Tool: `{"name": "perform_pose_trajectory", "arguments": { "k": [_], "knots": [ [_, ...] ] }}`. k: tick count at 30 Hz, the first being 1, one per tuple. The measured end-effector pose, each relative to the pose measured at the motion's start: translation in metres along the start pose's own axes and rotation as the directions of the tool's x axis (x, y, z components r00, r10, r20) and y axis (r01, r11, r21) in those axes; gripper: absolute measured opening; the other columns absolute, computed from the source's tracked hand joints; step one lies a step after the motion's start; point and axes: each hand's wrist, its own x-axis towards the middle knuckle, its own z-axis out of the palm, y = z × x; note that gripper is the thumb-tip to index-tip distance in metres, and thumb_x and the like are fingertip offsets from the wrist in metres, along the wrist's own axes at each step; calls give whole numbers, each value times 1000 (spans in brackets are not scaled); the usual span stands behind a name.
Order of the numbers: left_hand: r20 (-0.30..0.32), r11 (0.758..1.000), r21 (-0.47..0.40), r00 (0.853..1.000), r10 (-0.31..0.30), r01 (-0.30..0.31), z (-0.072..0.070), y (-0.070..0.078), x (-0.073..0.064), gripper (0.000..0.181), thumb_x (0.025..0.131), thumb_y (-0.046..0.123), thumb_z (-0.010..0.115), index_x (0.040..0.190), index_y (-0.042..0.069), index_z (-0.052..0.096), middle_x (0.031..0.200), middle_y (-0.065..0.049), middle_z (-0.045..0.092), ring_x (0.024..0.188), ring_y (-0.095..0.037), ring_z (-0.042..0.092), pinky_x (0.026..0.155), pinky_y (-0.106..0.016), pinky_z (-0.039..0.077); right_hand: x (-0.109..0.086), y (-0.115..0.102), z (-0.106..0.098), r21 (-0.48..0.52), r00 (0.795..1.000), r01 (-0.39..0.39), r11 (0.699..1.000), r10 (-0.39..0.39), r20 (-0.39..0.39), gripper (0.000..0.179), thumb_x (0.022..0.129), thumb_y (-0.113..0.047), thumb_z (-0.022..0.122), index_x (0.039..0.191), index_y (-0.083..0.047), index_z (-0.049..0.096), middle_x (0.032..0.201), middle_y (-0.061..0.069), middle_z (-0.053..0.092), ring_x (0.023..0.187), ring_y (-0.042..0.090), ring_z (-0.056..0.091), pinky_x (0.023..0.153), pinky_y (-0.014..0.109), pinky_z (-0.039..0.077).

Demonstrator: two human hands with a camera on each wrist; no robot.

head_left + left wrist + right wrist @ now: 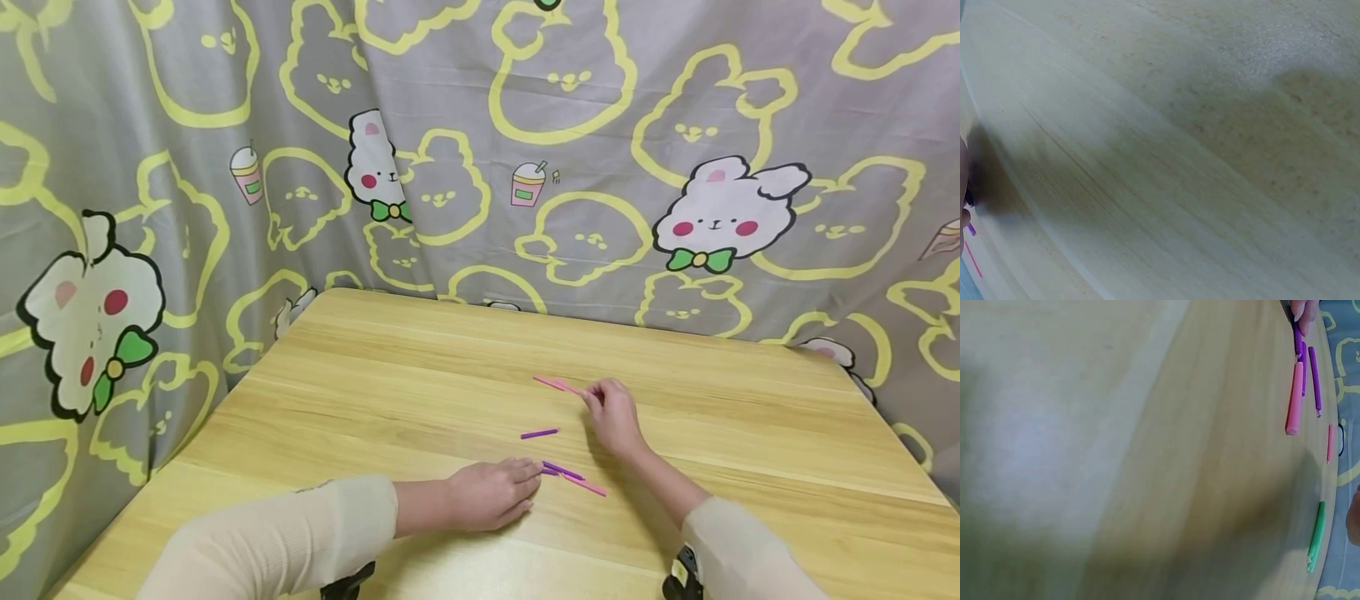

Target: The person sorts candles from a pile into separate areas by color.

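Palm down on the table, my left hand (495,494) has its fingers extended, fingertips right at the ends of two purple sticks (564,471). A pink stick (588,486) lies at their other end. In the right wrist view these purple sticks (1298,340) run out from under the left fingers (1305,314). Farther out, my right hand (615,415) pinches the end of a thin pink stick (573,389) between thumb and finger, and another pink stick (546,382) overlaps it. A green stick (1316,537) appears near the right hand's edge (1354,522) in the right wrist view.
A single purple stick (539,433) lies between the two hands. Wood-grain table (390,358) spreads around everything. A grey curtain (450,100) with yellow outlines and cartoon figures hangs along its back and left edges. Dark wrist gear (682,575) shows below the right sleeve.
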Motion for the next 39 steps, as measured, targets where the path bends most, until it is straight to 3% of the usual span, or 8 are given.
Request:
{"name": "perform_pose_trajectory", "arguments": {
  "k": [27,39],
  "knots": [
    [-8,999,-34,1000,4,-4,1,-1,1,42,100,29,36,131,6,52,138,-8,50,128,-18,47,108,-25,38,19,5,30,-28,999,-18,999,19,26,12,87,-5,60,78,4,61,78,15,57,74,26,52,65,33,46],
    [-15,999,-42,1000,-10,9,4,0,0,42,100,29,36,131,6,52,138,-9,50,128,-18,47,108,-26,39,21,-1,38,-140,998,-4,990,14,68,14,87,-8,62,78,2,61,79,13,58,78,27,52,70,39,47]
  ]
}}
